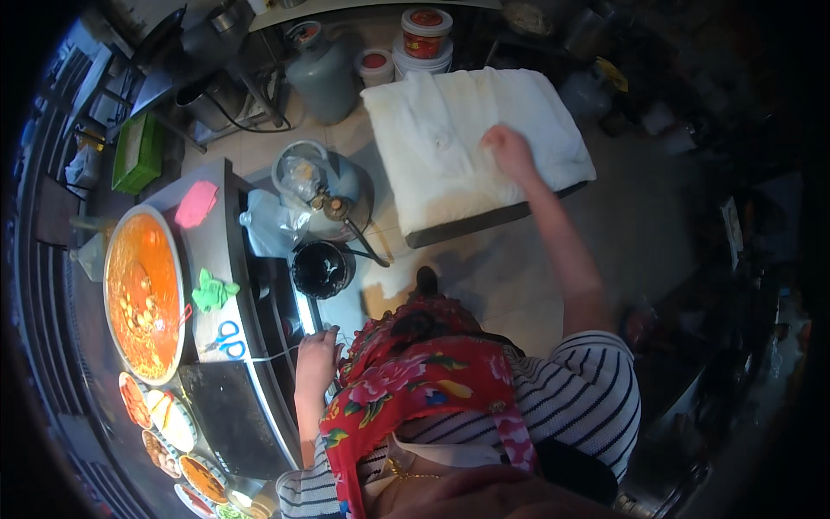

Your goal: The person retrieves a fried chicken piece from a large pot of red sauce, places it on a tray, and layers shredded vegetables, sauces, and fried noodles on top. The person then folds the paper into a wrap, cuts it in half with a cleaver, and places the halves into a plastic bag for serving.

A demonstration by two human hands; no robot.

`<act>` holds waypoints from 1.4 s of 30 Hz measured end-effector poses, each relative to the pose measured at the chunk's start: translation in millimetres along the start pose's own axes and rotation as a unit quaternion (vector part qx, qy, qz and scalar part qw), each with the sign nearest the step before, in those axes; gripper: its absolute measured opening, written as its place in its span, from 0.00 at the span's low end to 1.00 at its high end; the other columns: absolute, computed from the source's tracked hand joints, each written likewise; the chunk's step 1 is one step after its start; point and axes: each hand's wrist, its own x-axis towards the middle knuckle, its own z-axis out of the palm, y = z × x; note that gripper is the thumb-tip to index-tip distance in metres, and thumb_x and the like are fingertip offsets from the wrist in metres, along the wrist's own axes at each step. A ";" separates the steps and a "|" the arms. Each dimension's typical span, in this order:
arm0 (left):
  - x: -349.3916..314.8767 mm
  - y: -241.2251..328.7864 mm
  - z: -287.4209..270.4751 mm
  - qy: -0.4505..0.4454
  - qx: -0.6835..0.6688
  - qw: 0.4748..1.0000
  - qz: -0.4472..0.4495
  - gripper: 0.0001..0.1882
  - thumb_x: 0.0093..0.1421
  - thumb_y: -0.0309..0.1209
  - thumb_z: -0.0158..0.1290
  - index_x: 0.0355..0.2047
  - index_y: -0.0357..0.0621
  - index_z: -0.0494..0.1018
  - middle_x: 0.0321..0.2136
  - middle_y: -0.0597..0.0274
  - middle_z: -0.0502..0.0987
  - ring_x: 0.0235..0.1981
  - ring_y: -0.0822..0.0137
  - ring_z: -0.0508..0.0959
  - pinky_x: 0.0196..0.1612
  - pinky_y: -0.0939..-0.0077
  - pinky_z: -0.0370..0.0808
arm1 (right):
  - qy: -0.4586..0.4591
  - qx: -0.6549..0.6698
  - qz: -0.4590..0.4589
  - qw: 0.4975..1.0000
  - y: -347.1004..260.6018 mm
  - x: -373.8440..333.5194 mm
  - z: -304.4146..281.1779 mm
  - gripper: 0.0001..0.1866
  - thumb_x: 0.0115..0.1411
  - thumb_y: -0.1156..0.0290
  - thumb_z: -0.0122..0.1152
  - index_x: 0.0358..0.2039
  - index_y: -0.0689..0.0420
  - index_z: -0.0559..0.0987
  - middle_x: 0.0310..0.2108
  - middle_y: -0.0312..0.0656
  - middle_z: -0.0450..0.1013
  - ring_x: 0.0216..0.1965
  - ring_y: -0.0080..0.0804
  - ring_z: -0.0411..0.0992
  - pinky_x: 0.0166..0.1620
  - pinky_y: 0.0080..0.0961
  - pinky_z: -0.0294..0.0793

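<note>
In front of me a large box-shaped thing stands on the floor, draped with a thick white cloth (pixel 471 108); its dark lower side shows below. My right hand (pixel 507 151), arm stretched out, is closed in a fist over the cloth's right half. Whether it pinches the cloth is hidden. My left hand (pixel 318 353) is low beside the counter (pixel 203 164) edge, its fingers loosely extended. A thin white cord (pixel 272 356) runs across the counter toward it. Blue-handled scissors (pixel 230 341), a green cloth (pixel 213 291) and a pink cloth (pixel 198 204) lie on the counter.
A wide pan of red-orange food (pixel 143 294) sits at left, with several small dishes (pixel 173 421) nearer me. A gas cylinder (pixel 350 195) and a black-lined bin (pixel 321 269) stand beside the counter. Farther back are another cylinder (pixel 322 78), buckets (pixel 424 43) and a green crate (pixel 137 154).
</note>
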 end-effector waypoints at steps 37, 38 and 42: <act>228.6 159.4 -17.5 0.133 -0.161 0.944 0.257 0.31 0.55 0.26 0.60 0.60 0.43 0.67 0.61 0.48 0.65 0.62 0.47 0.66 0.62 0.56 0.66 | -0.470 -0.186 -0.109 0.856 76.8 -157.9 -47.8 0.19 0.62 0.66 0.58 0.53 0.56 0.75 0.48 0.43 0.77 0.49 0.41 0.75 0.56 0.39 0.71; 226.6 159.4 -6.9 0.102 -0.127 0.946 0.281 0.33 0.54 0.27 0.61 0.61 0.44 0.65 0.63 0.47 0.63 0.63 0.47 0.65 0.64 0.54 0.64 | -0.450 -0.173 -0.120 0.868 91.9 -169.0 -36.9 0.19 0.62 0.67 0.56 0.53 0.55 0.76 0.47 0.45 0.77 0.47 0.44 0.76 0.54 0.41 0.72; 200.8 151.3 44.5 0.016 -0.054 0.928 0.369 0.35 0.52 0.29 0.59 0.62 0.43 0.64 0.63 0.45 0.62 0.66 0.46 0.61 0.66 0.48 0.59 | -0.459 -0.348 -0.071 0.815 147.7 -193.5 -12.3 0.14 0.59 0.73 0.52 0.44 0.58 0.78 0.37 0.50 0.77 0.37 0.48 0.77 0.44 0.46 0.73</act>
